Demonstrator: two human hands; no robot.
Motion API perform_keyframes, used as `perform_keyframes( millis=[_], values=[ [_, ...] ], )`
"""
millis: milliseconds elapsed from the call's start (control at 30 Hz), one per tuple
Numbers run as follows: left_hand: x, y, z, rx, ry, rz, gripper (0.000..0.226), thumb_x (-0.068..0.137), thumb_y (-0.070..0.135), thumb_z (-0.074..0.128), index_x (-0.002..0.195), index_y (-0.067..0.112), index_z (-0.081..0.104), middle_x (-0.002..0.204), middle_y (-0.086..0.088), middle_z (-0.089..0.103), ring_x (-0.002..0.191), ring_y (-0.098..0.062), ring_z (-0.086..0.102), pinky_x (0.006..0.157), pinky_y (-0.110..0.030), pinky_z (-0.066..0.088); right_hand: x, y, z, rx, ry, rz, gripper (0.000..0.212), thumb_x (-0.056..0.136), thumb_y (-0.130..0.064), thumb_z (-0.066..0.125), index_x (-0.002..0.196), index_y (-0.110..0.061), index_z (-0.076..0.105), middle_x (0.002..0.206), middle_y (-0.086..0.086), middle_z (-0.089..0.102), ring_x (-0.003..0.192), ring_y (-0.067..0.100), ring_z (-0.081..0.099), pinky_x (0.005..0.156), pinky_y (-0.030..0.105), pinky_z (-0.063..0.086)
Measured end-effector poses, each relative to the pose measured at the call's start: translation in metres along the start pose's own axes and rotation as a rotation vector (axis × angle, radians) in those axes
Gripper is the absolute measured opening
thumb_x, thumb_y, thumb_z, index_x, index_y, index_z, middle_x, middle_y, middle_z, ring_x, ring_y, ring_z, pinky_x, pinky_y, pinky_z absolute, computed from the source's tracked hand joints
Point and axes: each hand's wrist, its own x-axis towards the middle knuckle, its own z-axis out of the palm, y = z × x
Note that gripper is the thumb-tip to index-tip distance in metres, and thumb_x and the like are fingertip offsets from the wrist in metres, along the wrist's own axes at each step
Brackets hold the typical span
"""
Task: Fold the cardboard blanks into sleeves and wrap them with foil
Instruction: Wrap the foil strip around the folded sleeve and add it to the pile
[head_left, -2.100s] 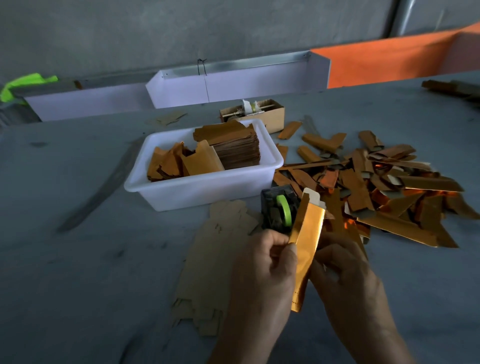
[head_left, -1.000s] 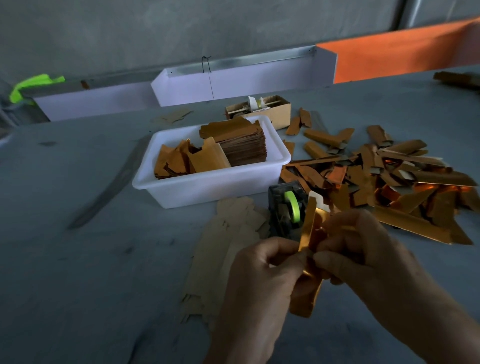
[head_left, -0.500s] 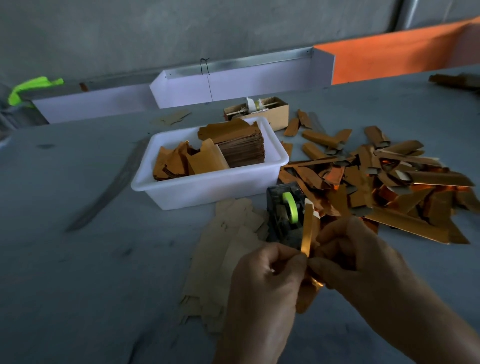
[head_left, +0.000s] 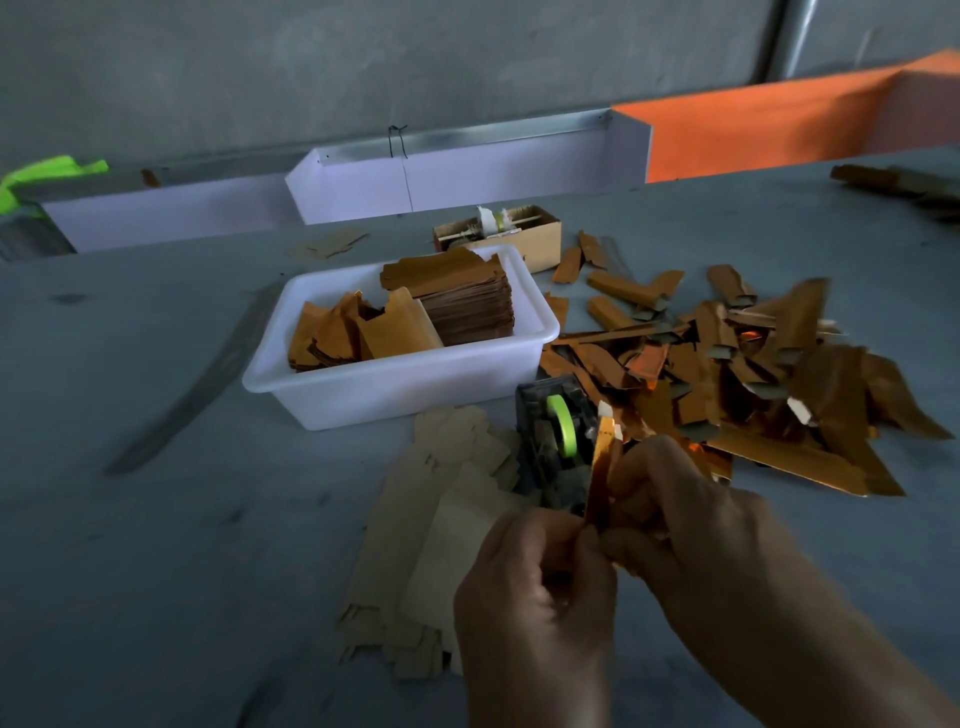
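Two hands, one white tub

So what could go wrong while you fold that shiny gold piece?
Both hands, left hand and right hand, pinch the thin foil sleeve, so it might crease or tear. It is also held right above the tape dispenser, so it could catch there.

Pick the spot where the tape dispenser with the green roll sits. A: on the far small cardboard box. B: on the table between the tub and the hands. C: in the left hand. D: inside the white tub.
B: the tape dispenser stands on the table, just in front of the white tub and beyond both hands.
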Motion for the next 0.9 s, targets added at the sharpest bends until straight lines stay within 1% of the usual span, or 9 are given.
perform_keyframes(
  millis=[100,200,300,433,533,600,733,833,900],
  values=[
    [-0.001,0.0,0.0,-0.026,-0.011,-0.057,0.021,0.078,0.014,0.073,0.066,0.029,0.064,0.062,-0.003,0.069,0.056,-0.01,0.067,0.055,-0.03,0.056,0.0,0.0,-0.004,-0.038,0.053,0.065,0.03,0.074,-0.037,0.072,0.081,-0.032,0.043,0.067,-0.013,0.061,0.061,-0.001,0.058,0.051,0.014,0.047],
    [0.007,0.005,-0.01,-0.086,-0.012,-0.107,0.017,0.078,0.011,0.073,0.068,0.023,0.068,0.062,0.002,0.07,0.055,-0.006,0.067,0.054,-0.018,0.052,-0.001,0.007,-0.008,-0.198,0.142,0.085,0.039,0.064,-0.06,0.066,0.076,-0.031,0.042,0.059,-0.008,0.056,0.054,0.004,0.054,0.049,0.024,0.048],
    [0.017,0.012,-0.021,-0.137,-0.052,-0.11,0.012,0.08,0.014,0.07,0.07,0.021,0.069,0.065,0.005,0.071,0.057,-0.005,0.068,0.052,-0.015,0.051,-0.001,0.012,-0.013,0.048,0.113,0.085,0.047,0.052,-0.073,0.05,0.078,-0.033,0.052,0.062,-0.007,0.062,0.058,0.003,0.061,0.047,0.017,0.046],
    [0.018,0.02,-0.024,-0.19,-0.174,-0.195,0.014,0.084,0.014,0.067,0.073,0.021,0.071,0.065,0.003,0.071,0.059,-0.011,0.07,0.052,-0.019,0.054,0.003,0.01,0.001,0.37,-0.059,0.089,0.04,0.051,-0.057,0.06,0.081,-0.031,0.059,0.08,-0.02,0.067,0.074,-0.005,0.062,0.054,0.014,0.048],
    [0.02,0.017,-0.029,-0.209,-0.268,-0.267,0.014,0.088,0.019,0.063,0.083,0.027,0.074,0.067,0.001,0.072,0.06,-0.013,0.069,0.051,-0.025,0.055,0.006,0.013,0.01,0.538,-0.074,0.13,0.007,0.068,-0.026,0.069,0.073,-0.025,0.065,0.075,-0.007,0.069,0.069,0.006,0.064,0.059,0.019,0.05],
    [0.023,0.013,-0.034,-0.186,-0.389,-0.3,0.024,0.092,0.026,0.058,0.101,0.043,0.071,0.075,0.004,0.073,0.068,-0.014,0.07,0.052,-0.029,0.056,0.008,0.016,0.011,0.636,-0.059,0.149,0.012,0.063,-0.026,0.066,0.075,-0.029,0.067,0.074,0.0,0.069,0.069,0.011,0.065,0.067,0.027,0.048],
    [0.028,-0.006,-0.039,0.137,-0.284,-0.227,0.03,0.092,0.032,0.055,0.119,0.045,0.06,0.092,0.01,0.075,0.085,-0.002,0.069,0.072,-0.024,0.055,0.019,0.027,0.003,0.765,0.082,0.204,0.009,0.074,-0.023,0.06,0.079,-0.026,0.067,0.073,-0.008,0.071,0.065,0.009,0.068,0.062,0.031,0.049],
    [0.042,-0.029,-0.05,0.607,-0.069,-0.134,0.034,0.092,0.03,0.056,0.124,0.023,0.062,0.115,-0.001,0.068,0.108,-0.018,0.061,0.091,-0.029,0.043,0.036,0.052,-0.008,0.762,0.269,0.3,0.008,0.084,-0.031,0.057,0.081,-0.036,0.063,0.079,-0.012,0.071,0.072,0.009,0.069,0.066,0.031,0.051],
    [0.049,-0.048,-0.059,0.884,-0.088,-0.176,0.045,0.091,0.04,0.053,0.129,0.016,0.056,0.125,-0.007,0.059,0.118,-0.025,0.051,0.098,-0.032,0.034,0.046,0.071,-0.012,0.599,0.443,0.352,0.007,0.087,-0.035,0.057,0.09,-0.032,0.062,0.088,-0.003,0.07,0.084,0.019,0.068,0.074,0.04,0.052]
  ],
)
